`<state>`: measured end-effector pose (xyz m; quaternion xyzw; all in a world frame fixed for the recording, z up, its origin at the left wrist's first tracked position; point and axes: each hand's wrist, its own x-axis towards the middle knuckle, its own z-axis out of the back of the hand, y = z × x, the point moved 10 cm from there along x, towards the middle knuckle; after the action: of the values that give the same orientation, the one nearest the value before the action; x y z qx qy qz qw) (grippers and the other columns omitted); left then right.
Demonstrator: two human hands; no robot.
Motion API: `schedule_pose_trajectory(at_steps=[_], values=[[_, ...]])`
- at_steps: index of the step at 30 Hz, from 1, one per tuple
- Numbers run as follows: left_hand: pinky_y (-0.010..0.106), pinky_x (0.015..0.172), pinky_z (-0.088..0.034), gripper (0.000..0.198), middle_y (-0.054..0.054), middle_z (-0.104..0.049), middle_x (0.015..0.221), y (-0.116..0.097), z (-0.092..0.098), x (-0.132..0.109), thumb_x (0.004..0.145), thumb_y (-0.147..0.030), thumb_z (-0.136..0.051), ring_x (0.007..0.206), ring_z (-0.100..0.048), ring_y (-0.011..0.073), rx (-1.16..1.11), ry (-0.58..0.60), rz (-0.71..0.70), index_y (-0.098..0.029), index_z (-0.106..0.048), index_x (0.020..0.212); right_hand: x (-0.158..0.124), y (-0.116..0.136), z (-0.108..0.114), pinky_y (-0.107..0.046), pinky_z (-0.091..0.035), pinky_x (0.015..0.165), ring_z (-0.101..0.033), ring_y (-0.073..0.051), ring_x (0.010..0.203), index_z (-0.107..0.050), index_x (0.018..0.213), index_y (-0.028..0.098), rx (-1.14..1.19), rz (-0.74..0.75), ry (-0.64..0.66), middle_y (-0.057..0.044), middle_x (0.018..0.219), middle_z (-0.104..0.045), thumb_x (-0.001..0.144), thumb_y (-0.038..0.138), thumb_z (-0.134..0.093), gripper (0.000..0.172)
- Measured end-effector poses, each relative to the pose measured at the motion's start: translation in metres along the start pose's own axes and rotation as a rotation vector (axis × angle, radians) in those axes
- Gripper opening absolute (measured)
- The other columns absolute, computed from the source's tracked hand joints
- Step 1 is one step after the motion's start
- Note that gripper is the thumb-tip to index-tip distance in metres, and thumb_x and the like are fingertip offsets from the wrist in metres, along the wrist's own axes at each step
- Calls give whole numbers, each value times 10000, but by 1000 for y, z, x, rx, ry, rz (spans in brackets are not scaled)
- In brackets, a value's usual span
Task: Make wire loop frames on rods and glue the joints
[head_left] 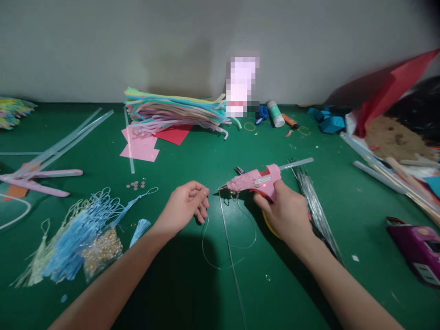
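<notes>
My right hand (287,208) is wrapped round the handle of a pink hot glue gun (245,181) whose nozzle points left. A clear glue stick (297,162) sticks out of its back end. Just left of the nozzle, my left hand (188,201) has its fingers curled, with thumb and forefinger pressed together. Whatever lies in that pinch is too small to make out. A thin clear strand (203,247) loops below the fingertips. From near the nozzle a thin straight wire (227,245) runs down toward the front. A bundle of silver wires (314,204) lies beyond my right hand.
Blue tassels (77,236) and a bag of gold-coloured beads (102,250) lie at left, near pink-handled pliers or scissors (44,176). Colourful pipe cleaners (175,110) are heaped at the back over pink paper (140,146). A purple box-like device (414,250) sits at right.
</notes>
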<state>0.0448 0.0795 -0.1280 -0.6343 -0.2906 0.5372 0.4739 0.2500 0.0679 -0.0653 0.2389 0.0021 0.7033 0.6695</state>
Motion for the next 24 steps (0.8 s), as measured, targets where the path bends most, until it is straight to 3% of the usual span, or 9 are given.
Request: schedule_pose_trajectory(at_steps=[15, 19, 24], values=[[190, 393, -491, 121, -25, -587, 624, 0, 1, 1, 904, -226, -530, 435, -567, 86, 7, -7, -10, -157, -534, 805, 1, -4, -4, -267, -287, 461, -398, -133, 444, -329, 649, 252, 56, -63, 53, 32, 502, -420, 752, 377, -538, 264], [189, 396, -492, 125, -25, -585, 619, -1, 1, 0, 903, -227, -527, 432, -569, 86, 13, -12, -10, -161, -532, 796, 3, -9, -2, -271, -297, 473, -367, -121, 433, -302, 632, 255, 88, -154, 63, 48, 479, -389, 725, 393, -554, 302], [216, 408, -511, 138, -22, -592, 628, 1, 1, 1, 902, -271, -533, 445, -578, 100, 38, 0, -24, -166, -532, 811, 17, -34, 8, -301, -345, 524, -448, -163, 534, -436, 772, 223, 101, -321, -11, -9, 633, -510, 678, 523, -623, 366]])
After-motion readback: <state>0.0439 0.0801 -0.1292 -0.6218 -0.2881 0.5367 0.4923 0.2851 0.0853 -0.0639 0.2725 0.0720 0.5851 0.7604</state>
